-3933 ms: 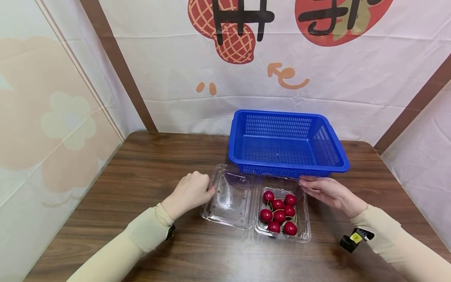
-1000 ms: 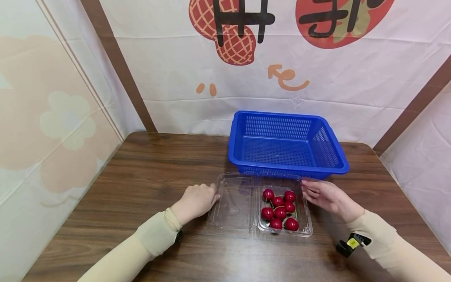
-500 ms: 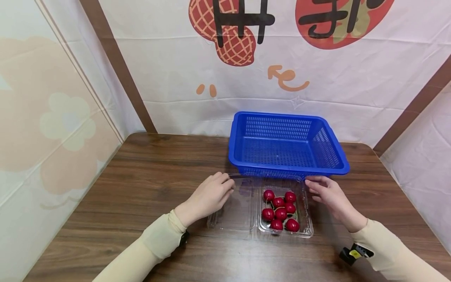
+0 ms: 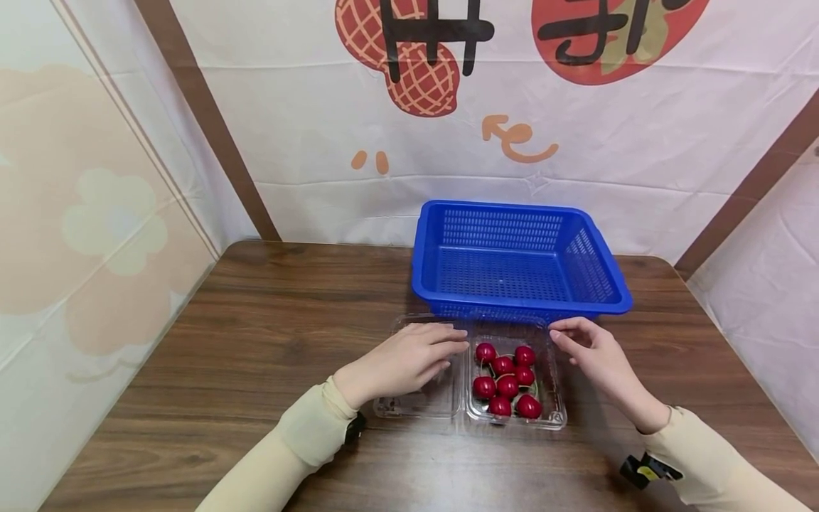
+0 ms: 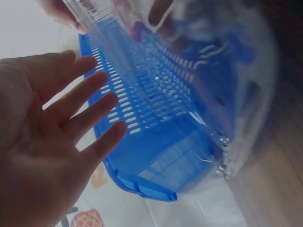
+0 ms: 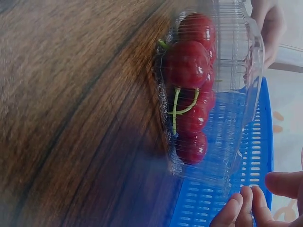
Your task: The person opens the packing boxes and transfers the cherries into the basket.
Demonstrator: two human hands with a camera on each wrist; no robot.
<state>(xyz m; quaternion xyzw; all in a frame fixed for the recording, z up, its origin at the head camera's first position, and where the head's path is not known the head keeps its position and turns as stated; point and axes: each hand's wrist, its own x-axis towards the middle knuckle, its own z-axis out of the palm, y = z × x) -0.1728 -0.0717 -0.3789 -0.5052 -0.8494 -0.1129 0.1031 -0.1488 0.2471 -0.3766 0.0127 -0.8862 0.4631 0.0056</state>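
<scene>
A clear plastic clamshell box lies open on the table, its tray (image 4: 552, 398) on the right and its lid (image 4: 416, 405) on the left. Several red cherries (image 4: 507, 385) with green stems sit in the tray; the right wrist view shows these cherries (image 6: 187, 64) through the wall. My left hand (image 4: 403, 359) hovers over the lid, fingers extended towards the tray; in the left wrist view that hand (image 5: 52, 127) has its fingers spread, holding nothing. My right hand (image 4: 598, 359) is at the tray's back right corner, thumb and fingers apart; contact with the rim cannot be told.
A blue perforated basket (image 4: 521, 302) stands right behind the clamshell, close to its back edge. The wooden table (image 4: 275, 341) reaches a printed cloth backdrop (image 4: 307, 142) at the back, with cloth at both sides.
My left hand has left the lid's left edge, moved right over the lid, and its curled fingers have straightened. My right hand stays by the tray corner. The box has barely shifted.
</scene>
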